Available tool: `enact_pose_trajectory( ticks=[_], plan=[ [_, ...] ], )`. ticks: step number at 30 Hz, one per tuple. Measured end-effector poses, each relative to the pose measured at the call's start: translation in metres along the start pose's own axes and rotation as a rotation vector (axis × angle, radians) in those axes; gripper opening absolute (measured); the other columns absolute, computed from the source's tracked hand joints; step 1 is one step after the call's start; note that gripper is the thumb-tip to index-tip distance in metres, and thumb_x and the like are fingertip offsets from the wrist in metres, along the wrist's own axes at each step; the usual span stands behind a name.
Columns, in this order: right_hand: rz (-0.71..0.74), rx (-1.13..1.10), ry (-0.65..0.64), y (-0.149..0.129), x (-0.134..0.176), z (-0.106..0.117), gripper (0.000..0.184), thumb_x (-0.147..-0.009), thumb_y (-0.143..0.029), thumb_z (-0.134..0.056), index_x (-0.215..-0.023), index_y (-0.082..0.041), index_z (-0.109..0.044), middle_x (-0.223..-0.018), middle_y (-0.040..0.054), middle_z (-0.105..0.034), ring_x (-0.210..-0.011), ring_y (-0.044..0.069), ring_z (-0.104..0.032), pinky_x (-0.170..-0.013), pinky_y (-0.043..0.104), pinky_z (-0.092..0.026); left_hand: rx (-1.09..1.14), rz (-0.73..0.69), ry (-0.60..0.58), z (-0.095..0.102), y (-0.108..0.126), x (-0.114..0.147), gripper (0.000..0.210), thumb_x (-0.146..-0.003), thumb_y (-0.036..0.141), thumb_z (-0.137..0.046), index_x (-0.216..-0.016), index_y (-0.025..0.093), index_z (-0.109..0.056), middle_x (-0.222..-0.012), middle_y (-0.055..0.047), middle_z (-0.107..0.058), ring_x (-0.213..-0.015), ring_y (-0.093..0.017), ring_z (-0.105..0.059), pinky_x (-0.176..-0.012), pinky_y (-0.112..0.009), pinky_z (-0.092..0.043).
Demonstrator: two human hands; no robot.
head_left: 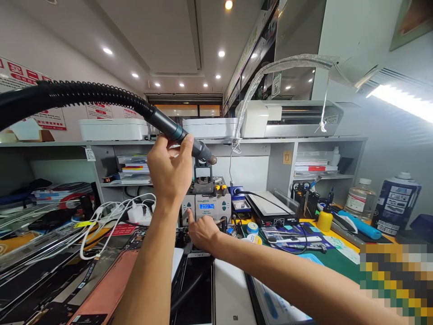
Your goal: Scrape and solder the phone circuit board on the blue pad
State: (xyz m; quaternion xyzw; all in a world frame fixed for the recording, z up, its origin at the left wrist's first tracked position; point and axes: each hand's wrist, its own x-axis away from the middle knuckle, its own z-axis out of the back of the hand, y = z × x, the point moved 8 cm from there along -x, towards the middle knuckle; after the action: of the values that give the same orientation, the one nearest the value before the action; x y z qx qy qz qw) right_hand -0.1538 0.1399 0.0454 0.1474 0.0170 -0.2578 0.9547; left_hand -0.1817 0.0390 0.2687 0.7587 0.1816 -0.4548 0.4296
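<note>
Grip status: the left hand [172, 168] is wrapped around the black cylindrical hot-air handle [165, 124] with a teal ring. The handle is raised, tilted front end down, at the grey box-shaped rework station [214, 198] with a blue digital display [207, 206]. The right hand [204, 232] extends 1 finger to the dark green arrow button [188, 204] at the panel's left; whether the folded fingers hold anything cannot be told.

Hazard 1, scorching: the brass-coloured metal nozzle [213, 160] points right and appears just above the black bracket cradle [204, 179]. Its temperature cannot be seen. If it is hot, a dropped wrist may bring it against nearby parts.

Hazard 2, slipping grip: the black coil-wrapped hose [101, 94] arches away to the left. Its stiffness may twist the handle, and fingers sliding forward risk a burn.

Hazard 3, wrong setting: attention divided between 2 hands may let the pressing finger drift or hold too long.

Hazard 4, disturbed devices: the right forearm crosses above the white-backed rectangular phone [233, 293]; lowering it may shift the phone.

Hazard 5, fire: the clear plastic bottle [361, 198] stands well apart, at right. If its contents are flammable, misdirected hot air is the likely cause.
</note>
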Motion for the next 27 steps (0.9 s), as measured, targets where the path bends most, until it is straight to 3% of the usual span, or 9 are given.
enact_pose_trajectory(
  ticks=[27],
  plan=[
    [0.027, 0.035, -0.026, 0.0067, 0.0004, -0.0006, 0.031, -0.1, -0.03, -0.062, -0.127, -0.016, -0.061, -0.12, 0.0091, -0.068, -0.097, 0.022, -0.07, -0.081, 0.041, -0.061, 0.037, 0.013, -0.003, -0.0006, 0.004, 0.0017, 0.025, -0.085, 0.04, -0.071, -0.101, 0.022, -0.069, -0.093, -0.003, -0.076, -0.073, -0.017, -0.071, -0.067, -0.03, -0.058]
  ],
)
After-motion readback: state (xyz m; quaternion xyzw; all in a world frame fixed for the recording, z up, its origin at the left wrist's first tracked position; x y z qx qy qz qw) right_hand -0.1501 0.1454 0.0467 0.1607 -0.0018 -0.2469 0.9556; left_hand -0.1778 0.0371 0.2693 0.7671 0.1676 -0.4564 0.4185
